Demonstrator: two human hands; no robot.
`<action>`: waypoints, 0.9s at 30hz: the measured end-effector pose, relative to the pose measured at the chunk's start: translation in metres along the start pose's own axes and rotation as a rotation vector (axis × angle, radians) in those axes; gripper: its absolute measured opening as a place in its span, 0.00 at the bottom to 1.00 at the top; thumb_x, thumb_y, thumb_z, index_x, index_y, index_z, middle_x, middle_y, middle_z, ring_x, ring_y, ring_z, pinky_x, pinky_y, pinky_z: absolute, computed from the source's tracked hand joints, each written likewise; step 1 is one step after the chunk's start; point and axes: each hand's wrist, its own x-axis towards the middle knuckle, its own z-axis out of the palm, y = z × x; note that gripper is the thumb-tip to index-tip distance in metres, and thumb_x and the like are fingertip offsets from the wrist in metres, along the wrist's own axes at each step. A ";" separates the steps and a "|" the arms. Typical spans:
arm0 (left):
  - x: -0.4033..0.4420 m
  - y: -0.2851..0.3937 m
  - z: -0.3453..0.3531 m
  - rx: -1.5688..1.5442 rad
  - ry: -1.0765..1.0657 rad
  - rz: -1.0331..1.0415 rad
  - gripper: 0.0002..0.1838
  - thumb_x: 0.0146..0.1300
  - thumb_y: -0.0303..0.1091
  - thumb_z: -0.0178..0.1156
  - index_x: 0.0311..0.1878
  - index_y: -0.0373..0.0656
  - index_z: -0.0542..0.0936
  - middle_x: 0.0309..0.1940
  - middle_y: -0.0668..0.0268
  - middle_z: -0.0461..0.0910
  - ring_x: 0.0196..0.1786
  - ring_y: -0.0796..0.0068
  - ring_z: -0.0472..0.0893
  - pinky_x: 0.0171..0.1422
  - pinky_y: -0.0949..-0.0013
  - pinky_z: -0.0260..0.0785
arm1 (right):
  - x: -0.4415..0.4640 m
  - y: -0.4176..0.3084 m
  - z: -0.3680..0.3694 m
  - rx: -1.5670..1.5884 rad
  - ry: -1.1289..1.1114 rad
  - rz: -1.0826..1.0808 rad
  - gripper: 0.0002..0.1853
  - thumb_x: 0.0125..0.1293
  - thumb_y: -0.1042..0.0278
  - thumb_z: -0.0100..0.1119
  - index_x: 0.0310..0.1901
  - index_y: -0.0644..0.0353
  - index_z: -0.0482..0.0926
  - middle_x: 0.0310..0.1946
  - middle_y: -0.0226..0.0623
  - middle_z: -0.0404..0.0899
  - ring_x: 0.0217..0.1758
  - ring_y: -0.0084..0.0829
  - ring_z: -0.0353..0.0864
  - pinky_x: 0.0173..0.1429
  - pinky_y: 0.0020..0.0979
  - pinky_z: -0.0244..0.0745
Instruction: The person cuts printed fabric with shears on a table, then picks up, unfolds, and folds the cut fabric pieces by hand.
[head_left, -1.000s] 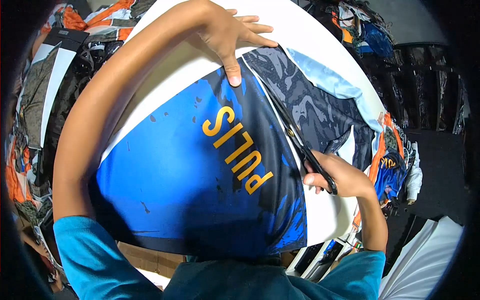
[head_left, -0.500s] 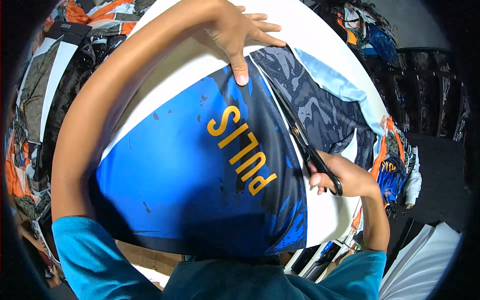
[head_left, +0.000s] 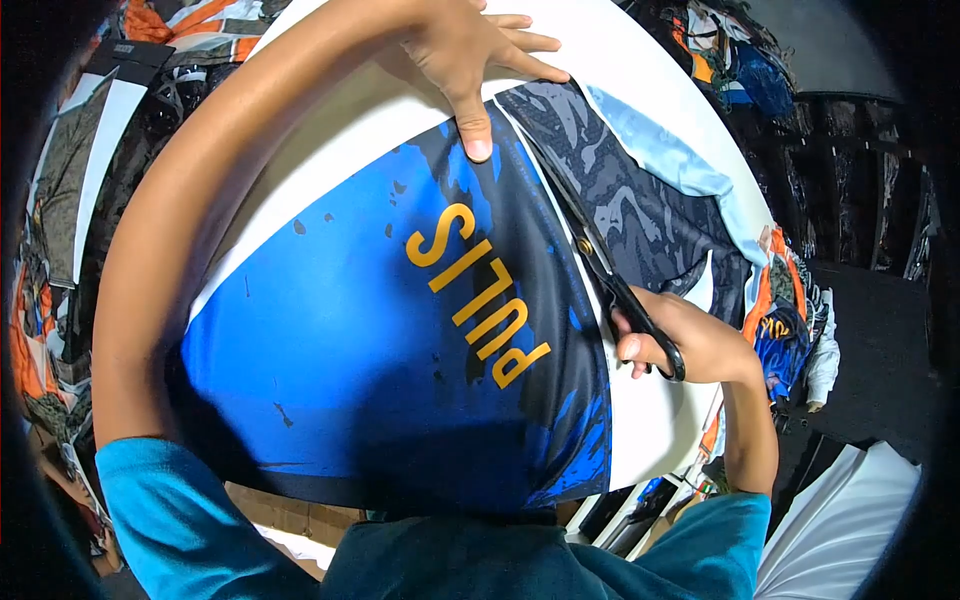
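A blue and black printed fabric panel [head_left: 310,350] with yellow letters "PULIS" lies across the white table in front of me. My left hand [head_left: 465,60] is spread at its far edge, the thumb pressing on the blue fabric and the fingers reaching toward a dark grey patterned fabric [head_left: 625,180]. Black scissors [head_left: 597,258] are gripped in my right hand [head_left: 690,340], fingers in the handles. Their blades point away from me along the panel's right border, between it and the grey fabric. How far the blades are apart is hard to make out.
Light blue fabric [head_left: 665,150] lies along the right side of the white table [head_left: 640,60]. Piles of orange and patterned garments [head_left: 790,270] hang at the table's right edge. More fabric stacks [head_left: 55,190] are on the left. White cloth [head_left: 850,530] lies at lower right.
The scissors and my right hand have shifted slightly away from me along the panel's border. My left hand stays pressed at the far edge. The whole view has moved a little.
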 end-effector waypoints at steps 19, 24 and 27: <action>0.005 -0.011 0.009 -0.085 0.116 0.089 0.65 0.38 0.78 0.60 0.74 0.50 0.46 0.74 0.50 0.35 0.76 0.48 0.34 0.74 0.38 0.26 | -0.004 0.007 0.007 -0.001 0.026 0.005 0.25 0.63 0.42 0.57 0.30 0.59 0.67 0.21 0.31 0.71 0.19 0.27 0.76 0.24 0.25 0.68; 0.007 -0.018 0.018 -0.100 0.150 0.134 0.65 0.38 0.78 0.60 0.74 0.50 0.47 0.74 0.50 0.36 0.76 0.47 0.34 0.74 0.38 0.27 | 0.001 0.010 0.008 0.048 -0.004 -0.015 0.25 0.64 0.41 0.56 0.30 0.59 0.67 0.21 0.31 0.71 0.19 0.27 0.76 0.25 0.24 0.68; 0.006 -0.020 0.017 -0.095 0.158 0.157 0.65 0.38 0.77 0.60 0.74 0.50 0.47 0.74 0.50 0.36 0.76 0.47 0.35 0.74 0.39 0.27 | 0.005 0.009 0.008 0.089 -0.007 -0.042 0.25 0.64 0.41 0.55 0.30 0.58 0.67 0.22 0.31 0.71 0.20 0.26 0.76 0.25 0.24 0.68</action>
